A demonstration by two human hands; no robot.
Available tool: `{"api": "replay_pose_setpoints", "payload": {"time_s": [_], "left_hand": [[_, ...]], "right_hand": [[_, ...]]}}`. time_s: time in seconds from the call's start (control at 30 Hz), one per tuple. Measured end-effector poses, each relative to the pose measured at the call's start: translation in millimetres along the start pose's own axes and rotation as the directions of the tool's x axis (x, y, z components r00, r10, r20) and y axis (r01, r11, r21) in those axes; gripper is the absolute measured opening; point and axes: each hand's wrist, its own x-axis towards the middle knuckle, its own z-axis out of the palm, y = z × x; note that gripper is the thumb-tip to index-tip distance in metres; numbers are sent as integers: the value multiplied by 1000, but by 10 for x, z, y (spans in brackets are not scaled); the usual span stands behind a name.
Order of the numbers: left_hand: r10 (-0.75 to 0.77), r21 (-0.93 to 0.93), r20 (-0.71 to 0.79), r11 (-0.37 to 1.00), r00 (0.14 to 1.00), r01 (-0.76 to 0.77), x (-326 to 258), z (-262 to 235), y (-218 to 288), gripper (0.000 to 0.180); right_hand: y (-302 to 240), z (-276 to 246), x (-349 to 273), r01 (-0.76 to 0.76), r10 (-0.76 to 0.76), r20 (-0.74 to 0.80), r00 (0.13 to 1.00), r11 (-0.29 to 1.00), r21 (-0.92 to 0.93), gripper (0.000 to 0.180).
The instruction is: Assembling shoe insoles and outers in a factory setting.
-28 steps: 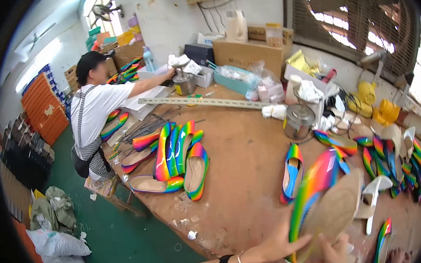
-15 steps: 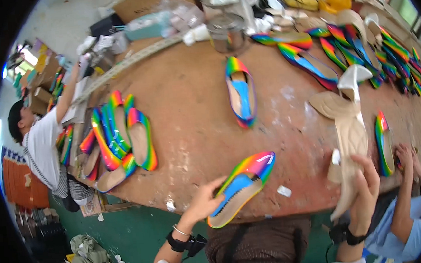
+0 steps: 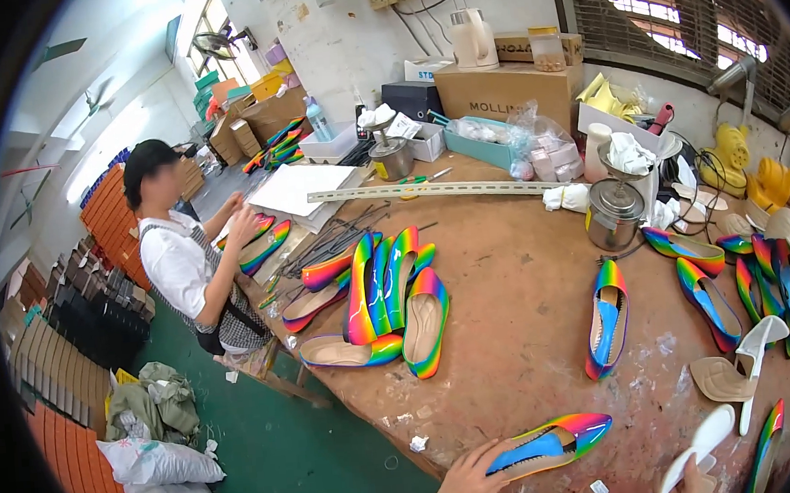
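Note:
My left hand (image 3: 467, 487) is closed around the heel of a rainbow-coloured pointed flat shoe (image 3: 586, 427), its toe pointing right. Inside that shoe, bright blue and beige lining shows. Low at the right, my right hand (image 3: 694, 484), partly cut off by the lower edge, grips an insole (image 3: 707, 437) whose white underside shows. Beyond it, other loose insoles (image 3: 727, 379), beige and white, lie on the table. A second rainbow shoe (image 3: 607, 323) with a blue inner sole stands upright in the middle.
Several finished-looking rainbow shoes (image 3: 428, 322) cluster at the table's left, and more shoes (image 3: 712, 302) pile up at the right. A metal can (image 3: 614, 215) and a long slotted metal strip (image 3: 437, 189) lie farther back. A co-worker (image 3: 185, 252) stands at the left.
My view has swung left and up, so the table appears lower and farther right. The insole in my right hand now shows its white side. My left hand still holds the shoe.

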Motion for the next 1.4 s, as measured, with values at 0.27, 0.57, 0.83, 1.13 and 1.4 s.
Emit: {"api": "replay_pose_setpoints", "payload": {"time_s": [0.27,0.57,0.83,1.13,1.4], "left_hand": [[86,-213,113,975,990,-60,165,-87,-518,26],[-112,-826,554,-201,825,527,269,-405,-16,35],[-197,-752,659,-155,726,641,52,-471,-63,33],[-507,-656,170,582,845,481,19,-627,-112,25],[-59,-254,-42,966,997,47,-225,72,-699,64]], "right_hand": [[135,19,39,167,-166,10,986,985,-41,42],[190,1160,-314,825,22,825,564,-33,-563,67],[730,1278,-448,939,16,965,262,-236,-251,72],[614,1343,-317,977,-139,968,209,-22,-214,44],[604,1171,-4,910,-285,902,325,-164,-380,30]]}}
